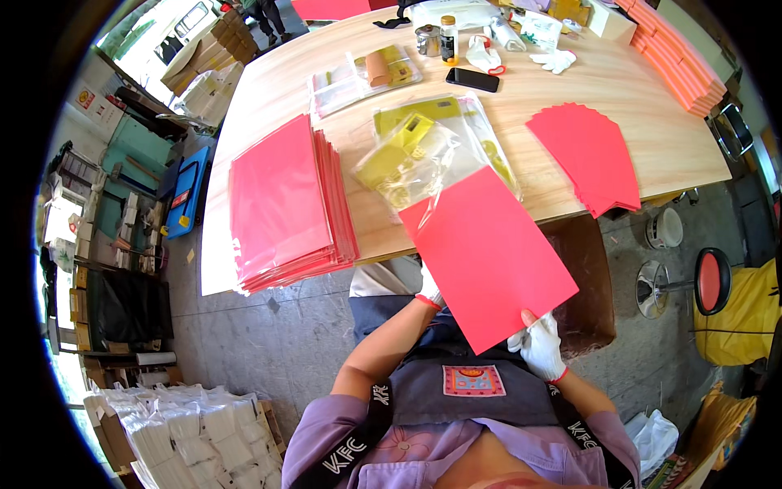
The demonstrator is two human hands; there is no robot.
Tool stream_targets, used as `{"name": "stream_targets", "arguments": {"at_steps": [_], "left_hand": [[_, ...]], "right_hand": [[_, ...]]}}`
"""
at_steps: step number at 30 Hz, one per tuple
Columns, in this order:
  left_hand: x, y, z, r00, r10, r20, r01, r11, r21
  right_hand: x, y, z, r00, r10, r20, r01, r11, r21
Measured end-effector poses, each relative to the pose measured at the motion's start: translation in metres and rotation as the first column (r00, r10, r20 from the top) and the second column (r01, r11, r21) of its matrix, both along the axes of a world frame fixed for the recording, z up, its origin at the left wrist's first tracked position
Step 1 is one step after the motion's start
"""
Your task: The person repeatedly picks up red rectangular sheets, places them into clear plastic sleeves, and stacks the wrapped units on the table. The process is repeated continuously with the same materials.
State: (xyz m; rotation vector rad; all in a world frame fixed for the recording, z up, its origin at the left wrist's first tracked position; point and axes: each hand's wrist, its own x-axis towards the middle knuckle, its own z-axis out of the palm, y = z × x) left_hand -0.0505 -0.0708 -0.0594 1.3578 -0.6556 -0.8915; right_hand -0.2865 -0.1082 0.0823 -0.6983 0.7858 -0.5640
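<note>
A flat, smooth, bright red rectangular sheet (493,265) is held slantwise at the near edge of the pale wood-grained tabletop (261,94), in front of the person's body. Of the two hands, the right hand (539,346), in a white glove with its thumb bare, grasps the sheet's near right edge, that thumb lying on the upper face. The left hand (429,290), also in a white glove, is mostly hidden behind the sheet's left side, so I cannot tell whether it is gripping.

Just beyond the sheet lie clear plastic bags with yellow-green print (411,151); its far end overlaps them, and whether any of it is inside one cannot be made out. Left of the sheet stands a thick stack of red sheets in clear plastic sleeves (281,196). To its right, and farther off, is a fanned pile of plain red sheets (585,151). Well beyond it lie a black rectangular phone (472,79) and an empty white glove (554,61).
</note>
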Motion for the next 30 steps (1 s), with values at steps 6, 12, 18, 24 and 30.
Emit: {"name": "stream_targets", "arguments": {"at_steps": [6, 12, 18, 24, 30], "left_hand": [[-0.031, -0.002, 0.017, 0.824, 0.185, -0.535, -0.247, 0.968, -0.047], [-0.02, 0.01, 0.024, 0.97, 0.169, -0.175, -0.146, 0.98, 0.137], [-0.007, 0.019, -0.001, 0.989, 0.131, 0.073, -0.144, 0.965, 0.219], [-0.027, 0.004, 0.025, 0.477, 0.1, -0.873, -0.277, 0.96, -0.041], [-0.018, 0.023, -0.02, 0.783, 0.123, -0.61, -0.137, 0.99, 0.024]], "right_hand": [[-0.015, 0.005, -0.023, 0.999, -0.01, -0.04, 0.007, 0.997, -0.073], [-0.007, 0.01, -0.032, 0.993, 0.0, 0.122, -0.012, 0.995, 0.097], [0.01, 0.007, -0.009, 0.997, -0.038, 0.074, 0.049, 0.987, -0.154], [0.008, 0.01, -0.042, 0.999, -0.03, 0.037, 0.024, 0.99, 0.139], [0.024, 0.013, -0.051, 1.0, 0.016, -0.021, -0.014, 0.996, 0.084]]}}
